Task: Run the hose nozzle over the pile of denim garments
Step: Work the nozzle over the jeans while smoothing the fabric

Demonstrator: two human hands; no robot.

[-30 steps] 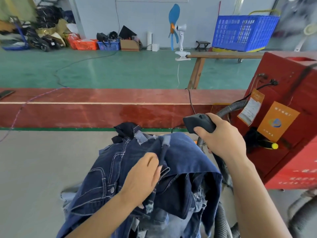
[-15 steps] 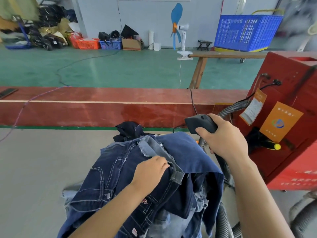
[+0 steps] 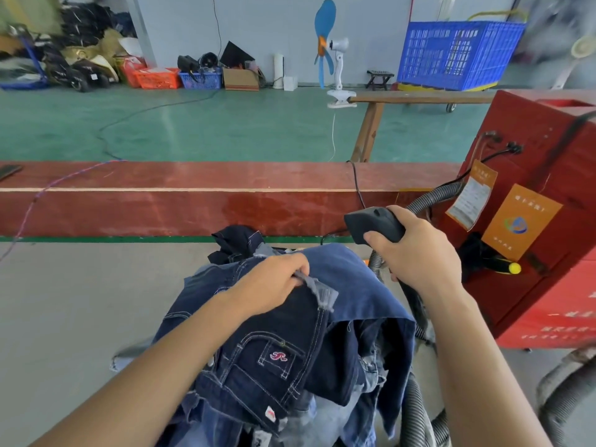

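Observation:
A pile of dark blue denim garments (image 3: 274, 359) lies on the grey table in front of me. My left hand (image 3: 274, 285) pinches a frayed grey waistband edge of the top pair of jeans. My right hand (image 3: 416, 253) grips the black hose nozzle (image 3: 367, 222), held just above the pile's far right side, its tip pointing left. A grey ribbed hose (image 3: 432, 196) runs from the nozzle to the red machine (image 3: 532, 195).
The red machine stands at the right with orange labels and a yellow-tipped tool. More ribbed hose (image 3: 412, 411) coils at the lower right. A red-brown board (image 3: 161, 201) borders the table's far edge. Beyond it are a green floor, a fan (image 3: 325, 50) and a blue crate (image 3: 458, 56).
My left hand has drawn the top jeans toward me and leftward, exposing a back pocket with a red logo. The nozzle hand has stayed almost in place.

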